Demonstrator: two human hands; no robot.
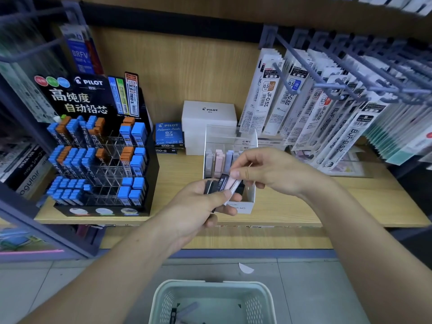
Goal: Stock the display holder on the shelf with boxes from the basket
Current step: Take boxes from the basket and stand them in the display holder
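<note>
Head view: left hand (205, 202) gripped a bunch of boxes (218, 184) just before the holder (247, 199) on the shelf (292, 206); right hand's (268, 170) fingers (235, 173) pinched a pink box (232, 188) from it. Slotting it upright seemed next. Basket (210, 287) sat below with few left.

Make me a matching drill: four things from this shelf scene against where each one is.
Things:
1. basket
2. white Pilot box
3. pink box
4. display holder

Places:
A. behind the holder, against the back panel
B. between both hands
C. on the floor below the shelf
D. on the shelf, right of the black lead rack

Pairs: 1-C, 2-A, 3-B, 4-D
</note>
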